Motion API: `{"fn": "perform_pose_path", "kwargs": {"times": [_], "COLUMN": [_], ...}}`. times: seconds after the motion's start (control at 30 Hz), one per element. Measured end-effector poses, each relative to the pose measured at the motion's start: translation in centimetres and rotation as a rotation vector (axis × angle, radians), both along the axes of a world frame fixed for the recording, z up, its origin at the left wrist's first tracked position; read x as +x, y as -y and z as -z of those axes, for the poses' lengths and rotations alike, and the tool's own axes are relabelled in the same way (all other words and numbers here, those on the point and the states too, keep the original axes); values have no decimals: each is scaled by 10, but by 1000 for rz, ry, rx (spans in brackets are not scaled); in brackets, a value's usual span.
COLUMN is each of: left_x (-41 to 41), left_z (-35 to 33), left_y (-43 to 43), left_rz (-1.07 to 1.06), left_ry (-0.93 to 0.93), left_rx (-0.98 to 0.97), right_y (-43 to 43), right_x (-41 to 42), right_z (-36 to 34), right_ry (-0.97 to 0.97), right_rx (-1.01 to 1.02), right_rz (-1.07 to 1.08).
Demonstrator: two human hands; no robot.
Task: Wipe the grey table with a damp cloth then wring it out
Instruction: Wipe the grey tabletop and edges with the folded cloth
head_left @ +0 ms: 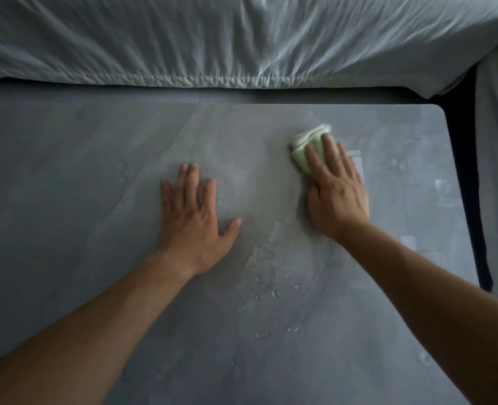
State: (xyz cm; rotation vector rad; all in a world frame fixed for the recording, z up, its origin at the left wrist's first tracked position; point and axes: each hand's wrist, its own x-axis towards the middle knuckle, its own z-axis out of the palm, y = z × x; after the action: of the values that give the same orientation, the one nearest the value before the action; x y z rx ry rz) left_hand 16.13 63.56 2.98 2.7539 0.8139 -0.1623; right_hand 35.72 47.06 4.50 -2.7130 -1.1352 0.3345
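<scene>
The grey table [81, 200] fills most of the view. A folded pale green cloth [307, 144] lies on it toward the far right, and my right hand [335, 188] presses flat on top of it, fingers covering its near half. My left hand [193, 211] rests palm down on the bare tabletop at the middle, fingers spread, holding nothing. A wet smear and scattered water drops [271, 258] mark the surface between and below the two hands.
A bed with rumpled white sheets [241, 45] runs along the table's far edge, and more sheet hangs at the right. The table's rounded far right corner [442, 108] and right edge border a dark gap [464, 171].
</scene>
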Motion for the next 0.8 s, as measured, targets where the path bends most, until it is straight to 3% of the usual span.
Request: {"fn": "perform_pose_path", "kwargs": {"times": [0.1, 0.13, 0.23, 0.3, 0.4, 0.5, 0.67, 0.8], "left_x": [-1, -2, -3, -3, -11, -27, -43, -44], "left_z": [1, 2, 2, 1, -4, -6, -5, -11], "left_y": [-1, -2, -3, -4, -1, 6, 10, 11], "left_rz": [-1, 1, 7, 7, -15, -66, -68, -69], "left_ry": [10, 10, 1, 1, 23, 13, -12, -27], "left_rx": [-3, -7, -8, -7, -8, 18, 40, 29], "right_y": [25, 32, 37, 31, 33, 21, -76, -64], "right_x": [-17, -10, -11, -40, -80, -69, -36, -77], "right_z": [-1, -2, -2, 1, 9, 10, 17, 22], "right_ry": [-35, -47, -50, -2, 31, 42, 35, 62], "right_rx": [-6, 12, 64, 93, 102, 74, 91, 111], "right_rz": [-302, -306, 19, 121, -44, -159, -28, -400]}}
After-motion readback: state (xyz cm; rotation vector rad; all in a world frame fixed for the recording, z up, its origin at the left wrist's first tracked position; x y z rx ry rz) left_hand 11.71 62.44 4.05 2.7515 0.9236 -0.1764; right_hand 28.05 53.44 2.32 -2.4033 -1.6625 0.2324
